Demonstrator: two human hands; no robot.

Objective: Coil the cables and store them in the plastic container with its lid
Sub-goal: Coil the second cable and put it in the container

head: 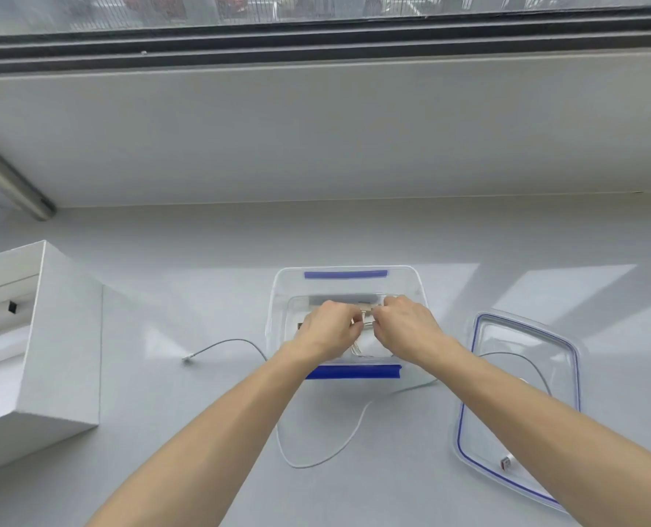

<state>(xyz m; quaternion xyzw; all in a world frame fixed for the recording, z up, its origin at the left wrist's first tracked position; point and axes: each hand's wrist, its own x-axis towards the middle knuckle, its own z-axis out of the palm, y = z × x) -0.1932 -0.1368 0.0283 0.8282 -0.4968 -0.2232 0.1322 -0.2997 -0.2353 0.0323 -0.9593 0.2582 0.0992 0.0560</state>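
Both hands are inside the clear plastic container (pixel 354 287), which stands open near the middle of the white tabletop (pixel 202 298). The left hand (pixel 327 327) and the right hand (pixel 407 325) are close together, knuckles up, with the fingers curled. Between them they pinch a coiled cable (pixel 366 317), a white bundle that lies low in the container. Whether the bundle touches the bottom, I cannot tell.

The container has a blue clip (pixel 354 371) on its near edge and a second blue strip (pixel 345 275) on its far edge. Its lid (pixel 525 336), clear with a blue line around the rim, lies flat on the tabletop just to the right of the container, apart from it.

A loose cable (pixel 316 464) lies on the tabletop near the container. It makes a wide loop under the forearms, and a thin end with a small connector (pixel 187 358) lies to the left of the container. Another thin cable (pixel 521 357) curves across the area of the lid, and a small plug (pixel 506 462) shows at the near part of the lid. I cannot tell if these lie on the lid or under it.

A white box (pixel 50 336) stands at the left edge of the tabletop. Beyond the tabletop there is a pale wall (pixel 316 146) with a window (pixel 316 9) above it.
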